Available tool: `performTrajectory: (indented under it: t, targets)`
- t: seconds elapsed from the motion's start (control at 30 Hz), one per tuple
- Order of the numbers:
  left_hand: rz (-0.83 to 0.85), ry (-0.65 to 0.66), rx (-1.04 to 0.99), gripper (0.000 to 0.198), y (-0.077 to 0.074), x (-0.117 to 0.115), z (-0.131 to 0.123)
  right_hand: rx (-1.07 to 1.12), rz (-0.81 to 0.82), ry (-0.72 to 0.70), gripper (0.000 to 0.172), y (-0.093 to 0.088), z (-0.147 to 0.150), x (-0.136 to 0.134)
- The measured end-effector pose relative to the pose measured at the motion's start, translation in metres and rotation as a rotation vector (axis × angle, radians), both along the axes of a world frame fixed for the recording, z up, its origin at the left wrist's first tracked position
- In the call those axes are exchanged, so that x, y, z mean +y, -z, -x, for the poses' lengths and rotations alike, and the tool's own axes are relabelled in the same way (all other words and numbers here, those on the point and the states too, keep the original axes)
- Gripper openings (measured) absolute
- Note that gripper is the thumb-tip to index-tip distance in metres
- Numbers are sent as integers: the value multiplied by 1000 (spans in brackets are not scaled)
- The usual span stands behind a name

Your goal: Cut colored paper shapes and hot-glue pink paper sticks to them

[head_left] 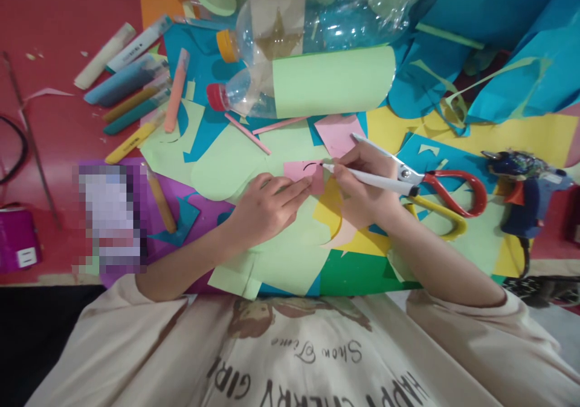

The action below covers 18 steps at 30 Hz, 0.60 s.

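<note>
My right hand (pixel 365 183) is closed around a white marker (pixel 380 182) with a black end. The marker's tip touches a small pink paper piece (pixel 317 183), where a short curved black line shows. With fingers stretched out flat, my left hand (pixel 272 205) presses on the left part of that pink paper. Just above lies another pink paper sheet (pixel 338 130). Scissors (pixel 453 192) with red and yellow handles rest beside my right hand, their blades partly hidden behind it. Green and yellow paper scraps spread beneath both hands.
Several markers (pixel 131 96) lie at the left, above a phone-like blurred object (pixel 111 220). Plastic bottles, one wrapped in green paper (pixel 333 84), lie at the back. A hot glue gun (pixel 525 195) sits at the right. Blue paper (pixel 521 81) fills the back right.
</note>
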<state>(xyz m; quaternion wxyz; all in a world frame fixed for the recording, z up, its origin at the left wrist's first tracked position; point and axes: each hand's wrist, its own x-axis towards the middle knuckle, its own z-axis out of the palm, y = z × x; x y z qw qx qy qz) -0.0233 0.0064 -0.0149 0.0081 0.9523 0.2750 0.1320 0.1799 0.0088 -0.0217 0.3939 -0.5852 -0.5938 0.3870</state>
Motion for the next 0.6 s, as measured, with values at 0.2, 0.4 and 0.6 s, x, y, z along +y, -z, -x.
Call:
performTrajectory:
  t: [0.2, 0.4, 0.6]
  targets:
    - [9, 2, -8, 29, 0, 0, -1, -2, -48, -28, 17, 2, 2, 2]
    - [20, -2, 3, 29, 0, 0, 0, -8, -19, -23, 19, 1, 1, 1]
    - [28, 1, 6, 30, 1, 0, 0, 18, -30, -9, 19, 3, -1, 0]
